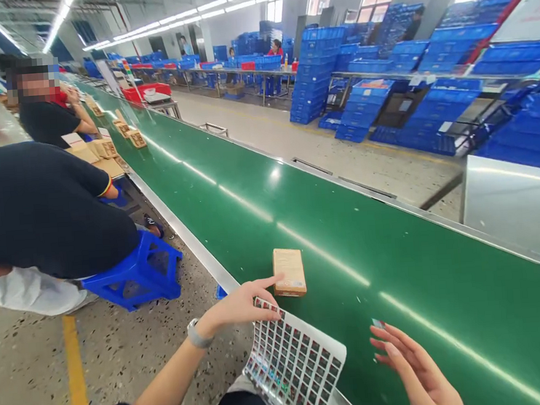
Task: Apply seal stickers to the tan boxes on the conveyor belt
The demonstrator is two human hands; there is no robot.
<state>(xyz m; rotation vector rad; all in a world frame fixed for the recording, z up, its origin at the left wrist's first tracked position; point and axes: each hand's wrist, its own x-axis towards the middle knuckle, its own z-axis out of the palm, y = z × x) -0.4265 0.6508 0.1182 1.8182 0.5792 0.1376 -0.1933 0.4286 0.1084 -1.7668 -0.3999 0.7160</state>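
Head view: left hand [240, 302] is pinching the label sheet [299, 356] by its edge, likely leaving one finger free for steadying the carton [289, 264] on the green belt [346, 240]; right hand [417, 365] is hovering half-open, small label [378, 323] clinging at its fingertips.

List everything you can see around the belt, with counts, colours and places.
Sticker sheet: one, white with dark labels, bottom centre
Carton: one, brown, on near belt
Small sticker: one, pale, at right fingertips
Conveyor belt: one, green, across the middle
Far cartons: several, brown, upper left
Co-workers: two nearby, dark tops, left; others far back
Stool: one, blue, under nearest co-worker
Crates: many, mostly blue, background
Floor stripe: one, yellow, lower left
Ceiling lights: several, white, top
Wristband: one, grey, left wrist
Left hand: one, bare, holding the sheet, index finger over the carton
Right hand: one, bare, lower right
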